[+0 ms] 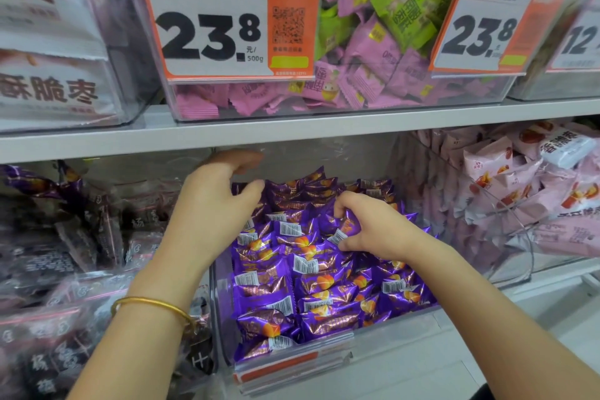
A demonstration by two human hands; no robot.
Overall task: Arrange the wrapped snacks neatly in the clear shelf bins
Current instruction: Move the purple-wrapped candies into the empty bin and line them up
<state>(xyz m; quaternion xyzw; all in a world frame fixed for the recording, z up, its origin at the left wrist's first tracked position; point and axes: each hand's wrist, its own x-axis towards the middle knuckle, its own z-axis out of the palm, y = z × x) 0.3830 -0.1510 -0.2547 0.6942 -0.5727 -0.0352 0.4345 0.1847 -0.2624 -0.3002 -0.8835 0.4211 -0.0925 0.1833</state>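
Pinching a snack (344, 227) midway down the bin (221, 302) with right hand (373, 232); left hand (211, 201) loose-fingered, empty, over rear heap (308, 187). Likely halfway: front rows (292, 299) lined up, rear heap left to straighten.

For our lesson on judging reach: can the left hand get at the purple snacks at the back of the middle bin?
Probably yes. The left hand hovers over the open bin, fingers just above the rear purple snacks, nothing between. The right hand pinches a packet further right, out of the way.
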